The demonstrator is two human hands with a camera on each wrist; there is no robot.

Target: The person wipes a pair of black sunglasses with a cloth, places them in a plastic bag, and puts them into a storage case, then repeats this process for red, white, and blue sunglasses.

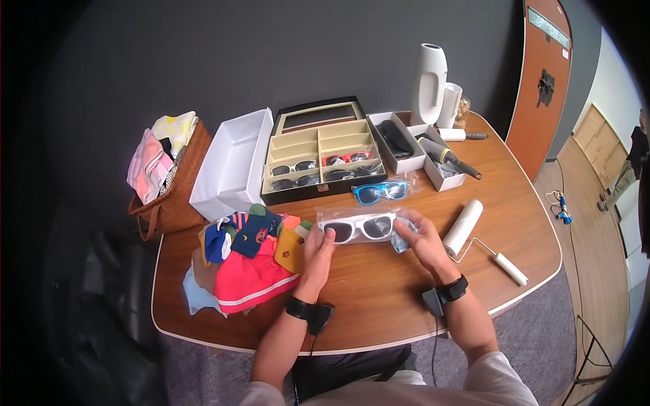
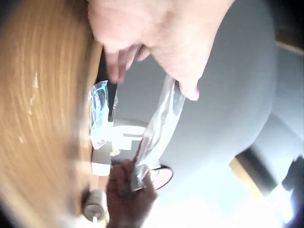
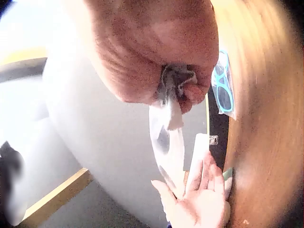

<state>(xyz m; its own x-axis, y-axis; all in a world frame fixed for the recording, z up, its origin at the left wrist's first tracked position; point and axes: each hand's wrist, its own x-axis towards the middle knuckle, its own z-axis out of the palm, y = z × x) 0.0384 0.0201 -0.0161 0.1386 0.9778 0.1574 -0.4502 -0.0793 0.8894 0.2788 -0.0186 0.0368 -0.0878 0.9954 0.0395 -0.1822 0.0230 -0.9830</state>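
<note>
White-framed sunglasses [image 1: 357, 229] with dark lenses are held up above the table in a clear plastic bag [image 2: 164, 118]. My left hand [image 1: 318, 253] holds their left end, the thumb across the front by the lens and the fingers behind. At the other end my right hand [image 1: 424, 242] grips the bagged glasses together with a crumpled pale blue-grey cloth [image 3: 172, 107], its fingers curled around the bundle. Blue sunglasses [image 1: 371, 193] in clear plastic lie on the table just beyond. Past them stands an open display case [image 1: 298, 197] with several pairs in its compartments.
Colourful folded clothes [image 1: 254, 271] lie left of my hands. Behind them are a white box [image 1: 230, 162] and a wicker basket [image 1: 177, 196] of fabrics. A lint roller [image 1: 464, 227] lies at right. Small boxes [image 1: 447, 181] and a tall white vase [image 1: 428, 88] stand at the back.
</note>
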